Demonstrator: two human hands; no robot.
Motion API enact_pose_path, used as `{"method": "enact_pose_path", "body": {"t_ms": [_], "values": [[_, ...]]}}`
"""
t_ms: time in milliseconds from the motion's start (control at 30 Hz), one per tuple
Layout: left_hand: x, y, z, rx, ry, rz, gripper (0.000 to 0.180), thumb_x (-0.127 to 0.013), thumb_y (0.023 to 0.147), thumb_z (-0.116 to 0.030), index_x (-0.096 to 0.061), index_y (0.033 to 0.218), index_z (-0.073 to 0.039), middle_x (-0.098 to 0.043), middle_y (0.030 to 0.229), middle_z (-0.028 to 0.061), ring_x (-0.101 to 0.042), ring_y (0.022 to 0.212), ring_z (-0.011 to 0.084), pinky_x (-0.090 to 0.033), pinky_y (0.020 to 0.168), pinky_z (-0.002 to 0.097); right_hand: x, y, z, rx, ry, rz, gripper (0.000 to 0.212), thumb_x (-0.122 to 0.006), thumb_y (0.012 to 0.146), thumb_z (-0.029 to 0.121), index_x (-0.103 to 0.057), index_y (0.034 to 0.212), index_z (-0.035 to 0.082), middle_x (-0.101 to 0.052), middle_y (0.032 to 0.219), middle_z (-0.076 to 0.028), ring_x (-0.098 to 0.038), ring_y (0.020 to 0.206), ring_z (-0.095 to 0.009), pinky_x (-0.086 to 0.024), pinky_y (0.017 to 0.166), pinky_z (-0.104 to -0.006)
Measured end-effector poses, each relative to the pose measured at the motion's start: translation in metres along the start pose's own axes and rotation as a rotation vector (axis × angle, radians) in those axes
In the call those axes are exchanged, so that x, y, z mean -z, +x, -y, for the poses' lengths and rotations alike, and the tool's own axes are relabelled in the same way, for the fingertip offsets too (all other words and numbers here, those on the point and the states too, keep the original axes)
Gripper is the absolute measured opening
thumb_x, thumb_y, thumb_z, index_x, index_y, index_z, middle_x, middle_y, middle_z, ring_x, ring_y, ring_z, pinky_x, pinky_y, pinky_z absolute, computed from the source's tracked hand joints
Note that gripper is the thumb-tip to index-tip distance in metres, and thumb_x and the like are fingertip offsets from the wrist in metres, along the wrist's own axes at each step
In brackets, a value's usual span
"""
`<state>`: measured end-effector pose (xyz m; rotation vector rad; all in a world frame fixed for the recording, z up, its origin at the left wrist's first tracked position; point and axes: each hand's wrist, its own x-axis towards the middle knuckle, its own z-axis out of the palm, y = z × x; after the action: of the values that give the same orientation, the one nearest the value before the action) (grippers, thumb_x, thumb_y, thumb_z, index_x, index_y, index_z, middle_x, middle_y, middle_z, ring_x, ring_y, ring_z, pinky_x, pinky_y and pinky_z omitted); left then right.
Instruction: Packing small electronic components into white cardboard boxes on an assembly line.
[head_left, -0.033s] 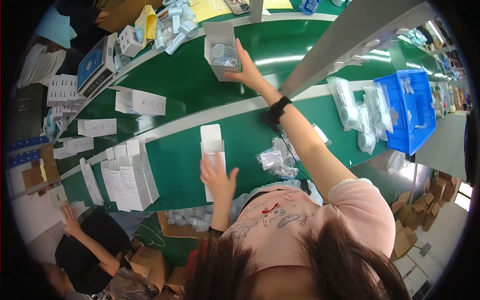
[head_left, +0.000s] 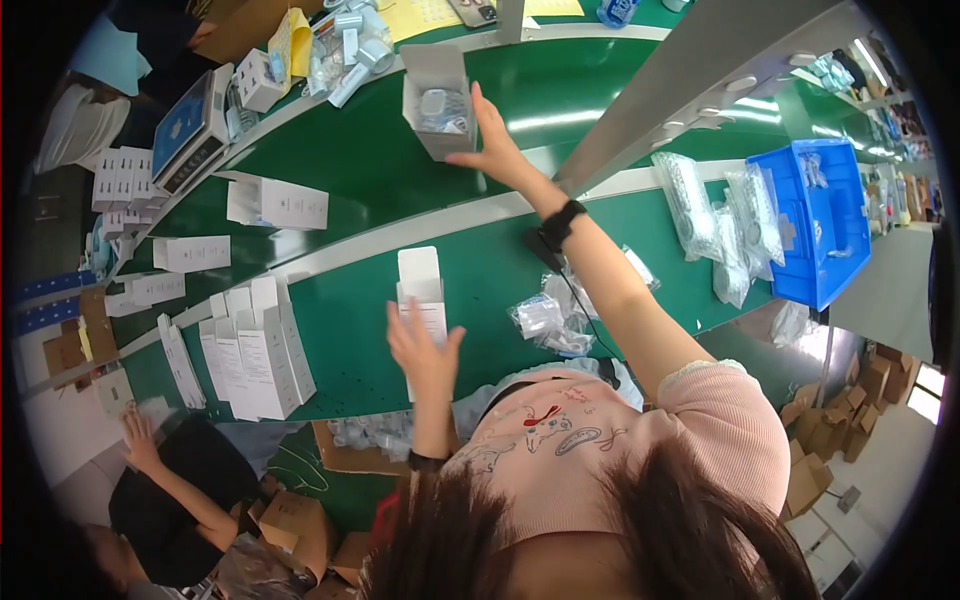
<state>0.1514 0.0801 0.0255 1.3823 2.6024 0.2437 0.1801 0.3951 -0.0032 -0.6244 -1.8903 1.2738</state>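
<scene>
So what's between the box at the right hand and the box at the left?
In the head view, a pale rail runs between the upper box and the lower box, with green surface on either side.

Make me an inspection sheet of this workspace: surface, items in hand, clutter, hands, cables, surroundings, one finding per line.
Surface: green worktop, dark specks near its front edge.
Items in hand: open box with clear-wrapped contents, by the right hand; white box, flap up, by the left hand.
Clutter: small clear bags and bubble-wrap packs on the worktop.
Hands: both open, fingers spread; contact with either box is unclear.
Cables: black cable running among the small bags.
Surroundings: blue bin at right; another person's hand at lower left; cardboard boxes below.
</scene>
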Motion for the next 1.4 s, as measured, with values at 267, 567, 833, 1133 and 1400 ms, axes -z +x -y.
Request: {"method": "enact_pose_path", "body": {"t_ms": [267,567,833,1133,1400], "values": [[-0.02,0.043,0.084,0.333,-0.61,0.36,0.081,-0.071,0.068,-0.023,-0.026,0.134,-0.01,-0.029,0.134,0.019,-0.031,0.121,0.0323,-0.031,0.096,0.0429,0.142,-0.122,0.057,-0.602,-0.118,0.943,0.039,-0.064,0.073,0.02,-0.057,0.107,0.001,-0.064,0.091,-0.011,-0.061,0.083,-0.018,-0.048,0.076,-0.0298],[0.037,0.044,0.0,-0.09,-1.094,-0.153,0.099,-0.08,0.057,-0.014,-0.019,0.135,-0.012,-0.031,0.13,0.0131,-0.04,0.114,0.0264,-0.037,0.092,0.0377,0.271,-0.161,-0.038,-0.989,-1.222,-0.098,0.072,-0.064,0.07,0.019,-0.028,0.132,0.022,-0.045,0.121,-0.02,-0.049,0.103,-0.035,-0.044,0.082,-0.0423],[0.009,0.028,-0.019,-0.251,-0.693,-0.317,0.093,-0.085,0.048,-0.016,-0.028,0.122,-0.01,-0.035,0.123,0.013,-0.043,0.11,0.0293,-0.036,0.094,0.0398,0.141,-0.142,0.141,-0.231,0.664,-0.234,0.087,-0.069,0.066,0.011,-0.015,0.135,0.01,-0.042,0.119,-0.012,-0.045,0.107,-0.023,-0.041,0.089,-0.0353],[-0.015,0.01,-0.033,-0.151,-0.926,-0.437,0.088,-0.084,0.052,-0.016,-0.023,0.115,-0.006,-0.034,0.12,0.0196,-0.044,0.106,0.0335,-0.039,0.087,0.0409,-0.035,-0.137,0.169,0.281,-0.131,-0.657,0.06,-0.071,0.066,0.014,-0.039,0.117,0.009,-0.041,0.116,-0.012,-0.044,0.106,-0.028,-0.035,0.091,-0.0404],[-0.031,-0.011,-0.027,-0.082,-1.033,-0.528,0.085,-0.084,0.055,-0.016,-0.022,0.113,-0.005,-0.039,0.111,0.0164,-0.048,0.1,0.0329,-0.04,0.085,0.0395,0.016,-0.173,0.157,0.337,-0.107,0.198,0.061,-0.068,0.067,0.015,-0.046,0.123,0.013,-0.041,0.126,-0.013,-0.037,0.118,-0.033,-0.03,0.097,-0.0427]]}}
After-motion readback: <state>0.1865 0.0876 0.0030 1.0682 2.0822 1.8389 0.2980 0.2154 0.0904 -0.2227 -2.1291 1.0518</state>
